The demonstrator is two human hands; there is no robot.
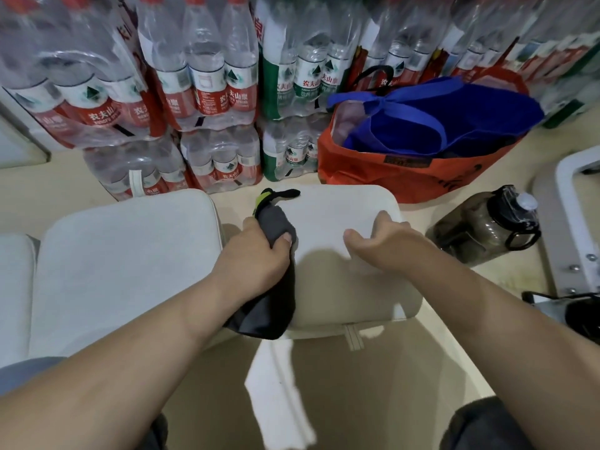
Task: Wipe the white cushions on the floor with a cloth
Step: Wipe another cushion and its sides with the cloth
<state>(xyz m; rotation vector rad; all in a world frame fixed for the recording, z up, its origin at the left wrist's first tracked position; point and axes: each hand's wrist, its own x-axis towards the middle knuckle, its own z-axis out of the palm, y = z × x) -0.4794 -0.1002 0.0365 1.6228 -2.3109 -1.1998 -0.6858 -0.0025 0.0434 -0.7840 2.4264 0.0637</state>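
Two white cushions lie side by side on the floor. The right cushion [328, 219] is in front of me, the left cushion [126, 264] beside it. My left hand [256, 251] grips a dark grey cloth [277, 222] with a black and yellow-green end, pressed on the right cushion's left edge. The cloth's tail hangs down below my wrist. My right hand [380, 238] holds the right cushion's right side, thumb on top and fingers curled over the edge.
Shrink-wrapped packs of water bottles [207, 92] are stacked along the back. An orange bag [422, 170] holding a blue bag stands at the back right. A dark water jug [487, 222] lies to the right. A white frame [571, 206] stands far right. Another white cushion edge [13, 287] shows far left.
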